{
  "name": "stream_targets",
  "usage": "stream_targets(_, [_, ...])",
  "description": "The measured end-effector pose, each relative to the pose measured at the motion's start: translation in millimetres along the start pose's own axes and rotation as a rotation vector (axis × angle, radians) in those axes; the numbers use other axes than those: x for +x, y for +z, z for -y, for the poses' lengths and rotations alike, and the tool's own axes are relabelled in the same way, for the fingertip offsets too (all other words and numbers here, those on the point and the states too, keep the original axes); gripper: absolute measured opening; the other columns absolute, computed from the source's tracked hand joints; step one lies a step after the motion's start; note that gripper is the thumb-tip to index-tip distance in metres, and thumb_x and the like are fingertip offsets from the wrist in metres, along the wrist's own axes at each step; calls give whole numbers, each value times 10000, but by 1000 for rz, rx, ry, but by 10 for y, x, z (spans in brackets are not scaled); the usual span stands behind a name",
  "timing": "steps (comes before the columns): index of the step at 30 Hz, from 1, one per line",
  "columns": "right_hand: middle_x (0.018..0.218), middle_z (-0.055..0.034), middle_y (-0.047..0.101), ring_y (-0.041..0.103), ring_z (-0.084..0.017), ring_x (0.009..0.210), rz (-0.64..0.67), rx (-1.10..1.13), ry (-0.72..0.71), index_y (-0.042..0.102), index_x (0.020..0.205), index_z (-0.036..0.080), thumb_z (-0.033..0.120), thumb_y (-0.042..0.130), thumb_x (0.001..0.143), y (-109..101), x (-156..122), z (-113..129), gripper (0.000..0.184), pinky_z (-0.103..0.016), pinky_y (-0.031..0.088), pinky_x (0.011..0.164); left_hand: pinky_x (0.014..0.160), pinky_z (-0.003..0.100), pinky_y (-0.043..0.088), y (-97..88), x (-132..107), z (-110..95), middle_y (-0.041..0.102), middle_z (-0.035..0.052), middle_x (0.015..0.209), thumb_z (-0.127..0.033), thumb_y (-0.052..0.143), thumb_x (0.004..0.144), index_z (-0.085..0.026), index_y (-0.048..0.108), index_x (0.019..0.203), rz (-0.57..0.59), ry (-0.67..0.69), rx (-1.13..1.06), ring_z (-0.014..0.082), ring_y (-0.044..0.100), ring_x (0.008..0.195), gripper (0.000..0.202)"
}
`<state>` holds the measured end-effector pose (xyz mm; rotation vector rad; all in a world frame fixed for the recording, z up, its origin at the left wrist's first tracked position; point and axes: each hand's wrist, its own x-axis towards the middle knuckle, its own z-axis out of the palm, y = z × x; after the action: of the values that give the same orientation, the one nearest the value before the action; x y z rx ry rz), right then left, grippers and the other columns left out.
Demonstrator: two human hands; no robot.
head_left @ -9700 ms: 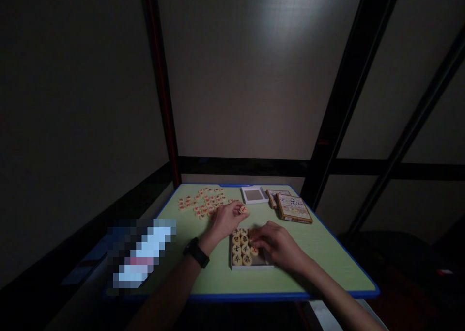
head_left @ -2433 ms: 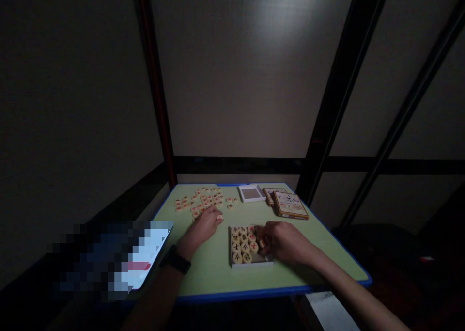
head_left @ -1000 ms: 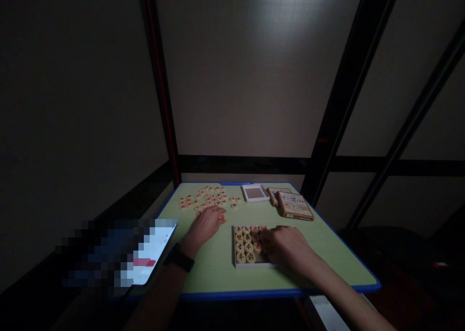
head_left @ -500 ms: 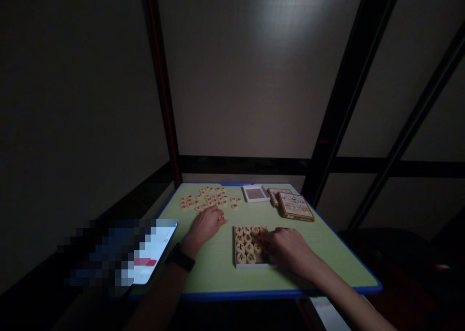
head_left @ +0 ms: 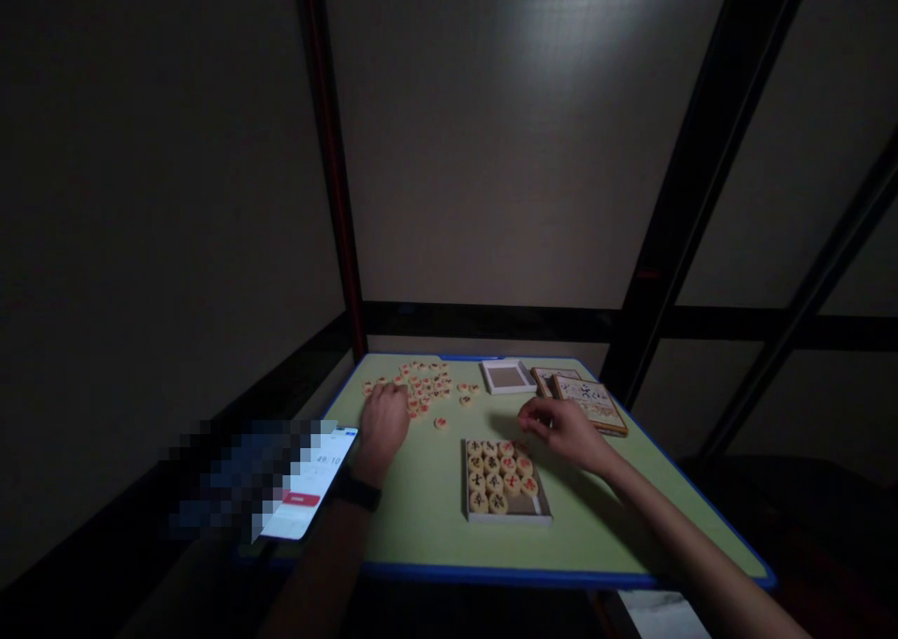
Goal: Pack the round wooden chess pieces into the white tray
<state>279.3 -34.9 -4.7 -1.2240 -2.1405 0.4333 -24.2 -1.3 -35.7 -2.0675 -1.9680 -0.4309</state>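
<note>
Round wooden Chinese chess pieces (head_left: 423, 385) with red and black characters lie scattered over the far left of the green table. At their left edge is my left hand (head_left: 387, 421), knuckles up and fingers bent down out of sight. A single red-marked chess piece (head_left: 441, 423) lies to the right of that hand. Nearer to me, a shallow box (head_left: 509, 518) holds rows of chess pieces, black on the left and red on the right, with a bare gap at the front right. My right hand (head_left: 565, 433) hovers beyond the box's right side, thumb and fingers loosely curved apart, nothing visible between them.
A white box lid or tray (head_left: 506, 377) lies at the table's far side. Beside it, two printed game boxes (head_left: 587, 403) overlap. A lit phone (head_left: 309, 489), partly blurred out, is at the left edge. Panelled walls stand behind and left of the table (head_left: 421, 517).
My right hand has lifted out of the box and moved away from me, leaving another red piece there. My left hand has shifted left, away from the single red piece. The view has turned slightly.
</note>
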Motion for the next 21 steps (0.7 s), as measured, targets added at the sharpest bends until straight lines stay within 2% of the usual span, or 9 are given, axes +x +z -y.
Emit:
stream_targets(4, [700,-37,717,629,-174,631,-49,91,70,676,753,174,307,591,822,93,133,-270,173,-264,450,607,1015,385,426,30,19,111,717,166,1073,-6,443,845,-109,686,1149,105,-19,32,275,634,1090,402])
stream_targets(8, [711,-37,718,631,-179,643,-54,56,72,675,758,178,273,590,813,177,94,-403,139,-266,441,610,1062,361,399,39,34,164,706,143,1154,16,478,817,-150,671,1208,169,6,-1,253,623,1144,467])
stream_targets(15, [719,-55,725,630,-190,636,-20,-128,20,708,834,178,255,521,845,213,17,-395,203,-277,418,609,997,341,460,60,49,205,682,151,1161,5,417,864,-141,695,1127,170,-31,-17,246,626,1131,410])
stream_targets(21, [763,-73,742,648,-196,664,12,-189,3,716,855,177,268,500,872,197,8,-370,235,-275,418,622,978,344,482,76,50,195,672,205,1129,19,434,854,-70,673,1110,147,-53,-55,269,627,1128,362])
